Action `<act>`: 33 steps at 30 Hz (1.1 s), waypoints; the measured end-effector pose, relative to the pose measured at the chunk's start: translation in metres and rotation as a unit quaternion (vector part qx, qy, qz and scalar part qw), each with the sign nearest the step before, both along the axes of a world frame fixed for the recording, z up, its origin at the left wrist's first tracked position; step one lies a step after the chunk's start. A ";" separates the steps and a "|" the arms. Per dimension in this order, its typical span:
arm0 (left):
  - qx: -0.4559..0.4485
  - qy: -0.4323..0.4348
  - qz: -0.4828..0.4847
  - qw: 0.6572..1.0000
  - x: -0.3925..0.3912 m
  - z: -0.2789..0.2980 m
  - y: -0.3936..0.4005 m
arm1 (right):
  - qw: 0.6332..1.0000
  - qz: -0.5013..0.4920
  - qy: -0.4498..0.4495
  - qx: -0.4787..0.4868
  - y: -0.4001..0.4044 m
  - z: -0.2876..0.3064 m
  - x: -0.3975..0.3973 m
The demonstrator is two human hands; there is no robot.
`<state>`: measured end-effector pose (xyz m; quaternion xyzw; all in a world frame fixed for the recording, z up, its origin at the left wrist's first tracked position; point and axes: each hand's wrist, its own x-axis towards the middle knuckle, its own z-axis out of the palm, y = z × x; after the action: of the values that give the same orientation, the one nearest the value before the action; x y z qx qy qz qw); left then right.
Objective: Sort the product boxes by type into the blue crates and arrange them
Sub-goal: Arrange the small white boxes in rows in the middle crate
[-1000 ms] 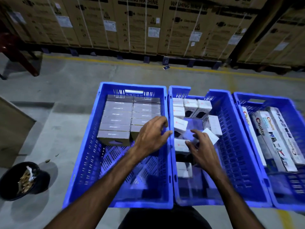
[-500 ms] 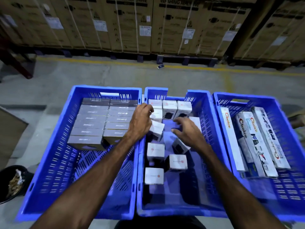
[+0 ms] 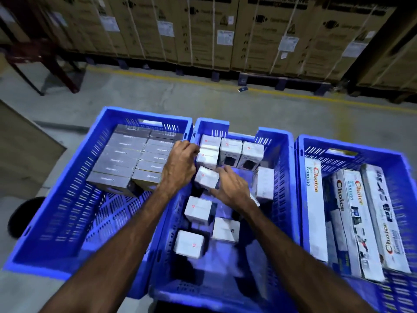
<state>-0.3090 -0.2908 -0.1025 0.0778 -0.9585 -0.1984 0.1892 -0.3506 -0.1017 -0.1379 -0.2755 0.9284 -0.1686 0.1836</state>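
Small white boxes in the middle blue crate: three stand in a row against its far wall, a fourth just in front of the leftmost one. A tilted white box sits between our two hands. Three more white boxes lie loose nearer us on the crate floor, and another stands against the right wall.

Left hand: fingers curled, resting over the shared rim of the left and middle crates, knuckles next to the front-row white box. We cannot tell whether it grips anything.

Right hand: open, fingers spread, fingertips reaching toward the tilted white box, thumb just below it. Contact unclear because of motion blur.

Left blue crate: flat grey boxes packed in two neat columns at the far end; near half shows bare floor.

Right blue crate: long white cartons printed "Choice", lying lengthwise side by side, a few slightly askew.

All three crates sit side by side on a grey concrete floor. Beyond them a yellow floor line and a wall of large strapped cardboard cartons. A dark round bin at far left
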 end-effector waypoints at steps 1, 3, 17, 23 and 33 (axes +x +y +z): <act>0.000 -0.002 0.002 1.000 0.000 0.000 0.000 | 1.000 0.005 -0.014 -0.007 0.005 0.005 -0.004; -0.002 -0.005 0.004 1.000 0.000 -0.001 0.001 | 0.999 0.015 -0.035 -0.005 0.017 0.016 -0.017; -0.009 0.000 0.004 1.000 -0.001 -0.003 0.002 | 0.994 -0.076 -0.059 -0.059 0.051 0.013 -0.083; -0.012 0.000 0.004 1.000 -0.001 -0.005 0.002 | 0.984 -0.130 -0.042 -0.116 0.029 -0.008 -0.069; -0.015 -0.006 0.004 1.000 -0.001 -0.007 0.000 | 0.958 -0.177 -0.048 -0.222 0.034 -0.026 -0.056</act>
<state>-0.3104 -0.2906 -0.1093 0.0799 -0.9621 -0.1831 0.1856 -0.4064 -0.0676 -0.1640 -0.1321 0.8914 -0.4137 0.1297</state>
